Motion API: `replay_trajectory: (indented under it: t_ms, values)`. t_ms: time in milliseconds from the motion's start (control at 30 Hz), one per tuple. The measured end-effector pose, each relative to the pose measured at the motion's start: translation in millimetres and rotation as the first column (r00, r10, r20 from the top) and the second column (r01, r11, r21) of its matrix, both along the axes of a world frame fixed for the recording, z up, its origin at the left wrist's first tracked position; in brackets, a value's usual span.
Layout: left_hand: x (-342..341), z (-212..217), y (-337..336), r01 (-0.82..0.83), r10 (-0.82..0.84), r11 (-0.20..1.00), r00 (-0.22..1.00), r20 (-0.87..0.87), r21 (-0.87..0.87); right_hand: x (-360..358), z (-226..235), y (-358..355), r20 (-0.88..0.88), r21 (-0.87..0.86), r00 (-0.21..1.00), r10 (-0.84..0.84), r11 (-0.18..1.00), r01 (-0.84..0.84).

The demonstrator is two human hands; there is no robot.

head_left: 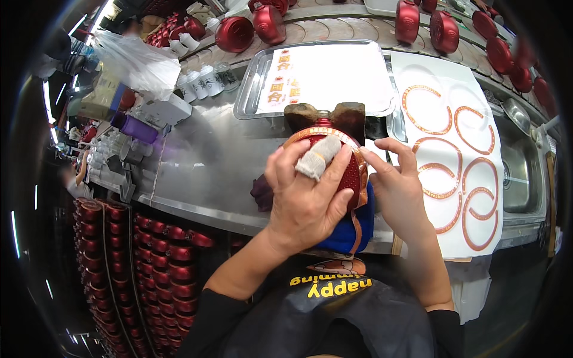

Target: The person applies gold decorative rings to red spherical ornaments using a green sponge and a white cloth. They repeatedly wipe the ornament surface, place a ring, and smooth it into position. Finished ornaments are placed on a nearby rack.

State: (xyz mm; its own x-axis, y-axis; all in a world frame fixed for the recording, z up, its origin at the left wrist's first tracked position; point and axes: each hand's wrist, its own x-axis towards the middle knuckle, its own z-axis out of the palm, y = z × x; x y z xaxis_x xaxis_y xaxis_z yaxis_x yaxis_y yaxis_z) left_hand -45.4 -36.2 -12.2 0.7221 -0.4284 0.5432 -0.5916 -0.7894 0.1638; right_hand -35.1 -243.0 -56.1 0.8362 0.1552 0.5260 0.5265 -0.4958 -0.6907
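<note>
gold band going onto a red pot, partly laid and not yet closed round.

the red pot [334, 161] sits at the counter [203, 161] edge on a blue cloth [352, 230], and the left hand [307, 194] lies over its top, grip closed around it, a gauze-wrapped finger [319, 156] pressing down on the rim. the gold strip [358, 179] already follows the upper rim, but its end hangs loose down the right side, where the right hand [397, 182] pinches at it beside the pot. more curved strips wait on the white sheet [471, 119] to the right; i'd judge this one around halfway.
</note>
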Motion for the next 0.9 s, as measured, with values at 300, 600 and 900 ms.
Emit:
replay_trajectory:
  t_ms: [300, 600, 900]
  values:
    - [22.9, 4.9, 0.7, 0.095, -0.094, 0.988, 0.995, -0.015, 0.125, -7.3, -2.6, 1.5, -0.111, 0.080, 0.993, -0.043, 0.995, 0.052]
    - [23.2, 10.1, 12.0, 0.054, -0.052, 0.998, 0.995, -0.085, 0.017, -2.7, 2.5, 11.5, -0.049, 0.071, 0.995, -0.092, 0.993, 0.095]
    - [28.3, 8.5, 14.0, 0.103, -0.102, 0.994, 0.994, -0.039, 0.021, 2.9, 4.1, 18.4, -0.107, 0.094, 0.987, -0.117, 0.987, 0.128]
